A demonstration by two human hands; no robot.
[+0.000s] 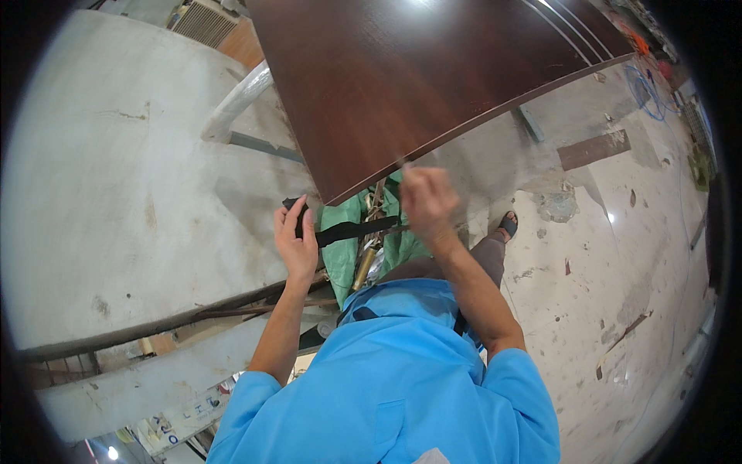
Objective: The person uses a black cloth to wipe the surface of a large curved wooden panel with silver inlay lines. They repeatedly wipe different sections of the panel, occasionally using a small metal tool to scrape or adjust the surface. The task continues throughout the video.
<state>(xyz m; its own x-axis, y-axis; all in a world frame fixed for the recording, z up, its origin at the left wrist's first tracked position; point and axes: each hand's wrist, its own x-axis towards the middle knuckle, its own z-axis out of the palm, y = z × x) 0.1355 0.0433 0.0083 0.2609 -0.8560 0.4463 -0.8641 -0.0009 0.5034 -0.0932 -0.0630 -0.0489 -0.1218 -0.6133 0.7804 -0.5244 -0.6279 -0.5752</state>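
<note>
A black strip [357, 230] lies across the centre of the frame, its near end between the thumb and fingers of the left hand [295, 243]. The right hand [430, 203], blurred with curled fingers, is beside the lower edge of a glossy dark-brown panel [402, 93] at upper centre; whether it grips anything cannot be told. The panel's face looks finished, and no black strip shows on it; how much work remains is unclear. Below its corner hangs green material [337, 267]; a pale slab [100, 201] fills the left.
</note>
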